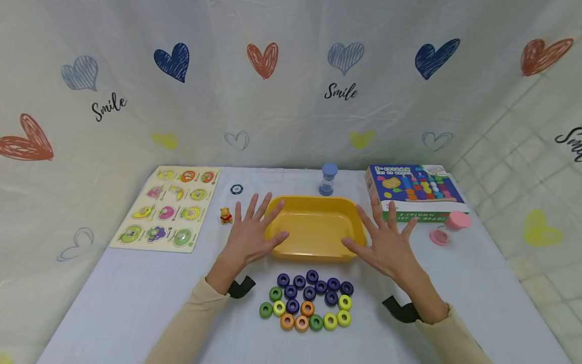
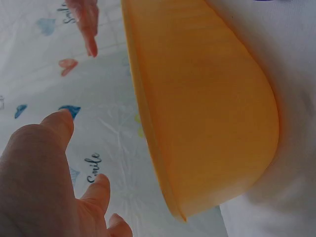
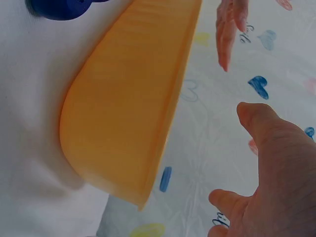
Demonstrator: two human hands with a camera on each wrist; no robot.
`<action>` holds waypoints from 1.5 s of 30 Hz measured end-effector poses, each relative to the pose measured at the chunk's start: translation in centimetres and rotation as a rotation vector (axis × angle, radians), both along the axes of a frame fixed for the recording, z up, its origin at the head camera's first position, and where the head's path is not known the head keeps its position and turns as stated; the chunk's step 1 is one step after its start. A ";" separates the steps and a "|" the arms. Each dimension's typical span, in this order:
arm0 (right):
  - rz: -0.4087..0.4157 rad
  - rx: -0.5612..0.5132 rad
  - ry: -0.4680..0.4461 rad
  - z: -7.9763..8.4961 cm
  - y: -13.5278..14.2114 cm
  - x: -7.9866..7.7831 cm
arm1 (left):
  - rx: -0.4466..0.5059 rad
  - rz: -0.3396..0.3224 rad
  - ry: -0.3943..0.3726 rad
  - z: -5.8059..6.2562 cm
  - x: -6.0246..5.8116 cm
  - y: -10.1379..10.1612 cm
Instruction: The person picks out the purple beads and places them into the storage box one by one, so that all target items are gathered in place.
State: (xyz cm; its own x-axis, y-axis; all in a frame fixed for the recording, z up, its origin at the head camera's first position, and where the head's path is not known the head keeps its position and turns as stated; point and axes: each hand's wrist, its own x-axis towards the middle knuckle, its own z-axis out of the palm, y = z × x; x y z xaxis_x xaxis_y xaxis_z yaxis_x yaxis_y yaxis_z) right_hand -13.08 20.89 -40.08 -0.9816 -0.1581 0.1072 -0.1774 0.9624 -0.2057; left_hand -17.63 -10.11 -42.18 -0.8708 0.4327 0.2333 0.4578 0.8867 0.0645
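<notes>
A yellow plastic tray (image 1: pixel 313 255) with nothing in it lies in the middle of the table. My left hand (image 1: pixel 254 235) is spread at its left end, thumb over the rim. At the other end my right hand (image 1: pixel 386 245) is spread the same way, fingers straight. Both hands hold nothing; whether they touch the tray I cannot tell. In the wrist views the tray's side wall (image 2: pixel 207 108) stands beside each hand. In front of the tray lie several ring beads: dark purple (image 1: pixel 309 293), green (image 1: pixel 316 322), yellow (image 1: pixel 344 318) and orange (image 1: pixel 302 323).
A fruit picture board (image 1: pixel 173 207) lies at the left, near a small bear figure (image 1: pixel 226 216) and a round token (image 1: pixel 236 189). Behind the tray stands a blue sand timer (image 1: pixel 328 179). A game box (image 1: pixel 416 192) and a pink round container (image 1: pixel 457 221) are at the right.
</notes>
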 end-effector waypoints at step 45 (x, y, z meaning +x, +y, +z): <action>-0.084 -0.331 -0.454 -5.1 2.3 5.8 | 1.078 -0.341 -0.778 -5.1 -0.9 -3.2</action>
